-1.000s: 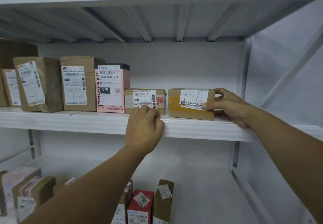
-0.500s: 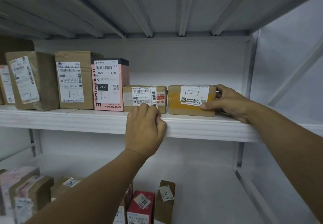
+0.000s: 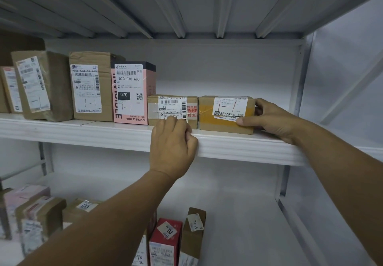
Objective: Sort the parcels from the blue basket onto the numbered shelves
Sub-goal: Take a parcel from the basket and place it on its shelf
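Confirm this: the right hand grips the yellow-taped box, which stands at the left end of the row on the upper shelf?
Not quite. The right hand does grip the yellow-taped box, but it stands at the right end of the row on the upper shelf, beside the small brown box. The head view shows it.

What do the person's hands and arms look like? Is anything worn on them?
The left hand and right hand wear no gloves, and no ring shows. The left forearm and right forearm are bare as far as the frame shows: no sleeve, watch or bracelet in view.
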